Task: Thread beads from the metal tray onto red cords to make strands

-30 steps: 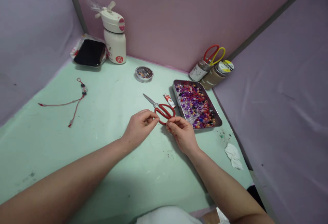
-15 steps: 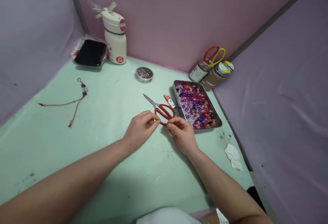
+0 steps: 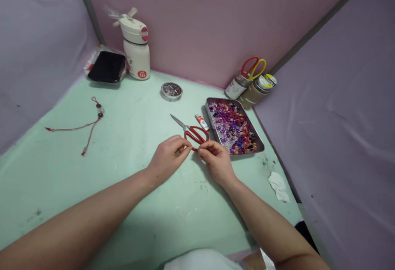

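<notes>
My left hand (image 3: 171,152) is closed in a pinch over the table, its fingertips close to the red-handled scissors (image 3: 194,134). Facing it, my right hand (image 3: 217,161) pinches too, thumb against fingers, a small gap away. Whatever either pinch holds is too small to make out. The scissors lie just beyond both hands, blades toward the upper left, handles partly covered by my fingertips. Beside them rests a red and white lighter (image 3: 202,122). A metal tray (image 3: 261,145) of purple, red, black and clear beads lies past my right hand.
A corded bead piece (image 3: 99,110) lies at left. Behind stand a white bottle (image 3: 137,58), a black tray in plastic (image 3: 107,67) and a round clear case (image 3: 171,91). Jars (image 3: 236,87) with scissors stand back right. A crumpled tissue (image 3: 278,186) lies at the right edge.
Both hands keep nearly the same pinched pose, close together. The view has shifted slightly, so things on the table appear a little further left.
</notes>
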The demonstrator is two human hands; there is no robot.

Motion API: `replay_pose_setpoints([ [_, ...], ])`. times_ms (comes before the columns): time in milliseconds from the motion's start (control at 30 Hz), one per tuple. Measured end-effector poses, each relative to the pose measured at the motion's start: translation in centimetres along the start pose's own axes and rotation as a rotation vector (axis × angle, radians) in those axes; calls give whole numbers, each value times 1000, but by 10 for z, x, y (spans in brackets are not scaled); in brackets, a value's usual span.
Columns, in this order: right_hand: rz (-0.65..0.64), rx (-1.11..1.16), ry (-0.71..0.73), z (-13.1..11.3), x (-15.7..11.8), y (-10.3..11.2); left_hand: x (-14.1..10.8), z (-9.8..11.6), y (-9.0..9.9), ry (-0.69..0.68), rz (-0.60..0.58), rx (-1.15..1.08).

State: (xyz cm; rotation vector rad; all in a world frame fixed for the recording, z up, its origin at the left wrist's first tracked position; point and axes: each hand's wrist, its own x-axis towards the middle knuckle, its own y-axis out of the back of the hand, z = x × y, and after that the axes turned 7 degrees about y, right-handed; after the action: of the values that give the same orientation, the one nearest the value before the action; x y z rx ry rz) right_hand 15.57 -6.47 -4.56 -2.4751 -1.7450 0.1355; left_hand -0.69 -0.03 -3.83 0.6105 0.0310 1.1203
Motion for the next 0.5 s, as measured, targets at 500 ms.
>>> replay_pose_setpoints([
  [500, 10, 20, 98, 3, -2, -4, 0, 5, 1, -53, 110, -16],
])
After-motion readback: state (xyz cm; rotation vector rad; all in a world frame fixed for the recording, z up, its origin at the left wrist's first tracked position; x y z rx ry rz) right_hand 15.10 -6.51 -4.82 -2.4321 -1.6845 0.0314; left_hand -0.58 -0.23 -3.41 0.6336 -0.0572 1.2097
